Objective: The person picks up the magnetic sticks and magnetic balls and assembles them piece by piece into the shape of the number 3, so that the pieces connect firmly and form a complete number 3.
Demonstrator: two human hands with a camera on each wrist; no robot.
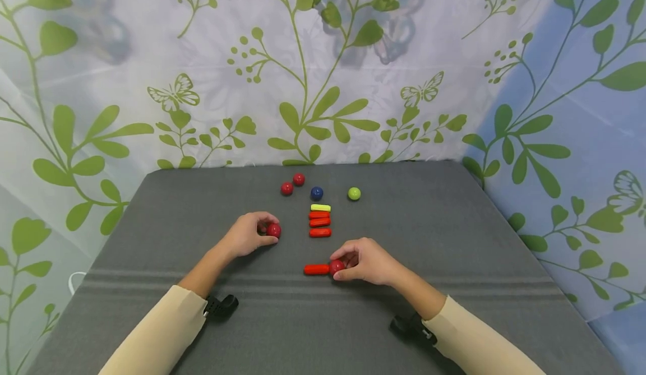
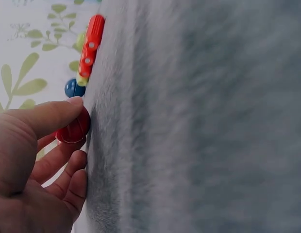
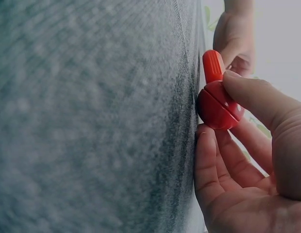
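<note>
A grooved red ball is pinched between the thumb and fingers of my right hand. It meets the right end of a red ridged stick lying on the grey cloth; whether they are joined I cannot tell. My left hand, farther back and to the left, pinches another red ball at the cloth surface. Between and beyond the hands lie several short sticks in a column: red ones nearer, a yellow one at the far end.
Behind the sticks sit two red balls, a blue ball and a yellow-green ball. A leaf-patterned curtain hangs along the back edge of the grey table. Both wrists carry black cameras.
</note>
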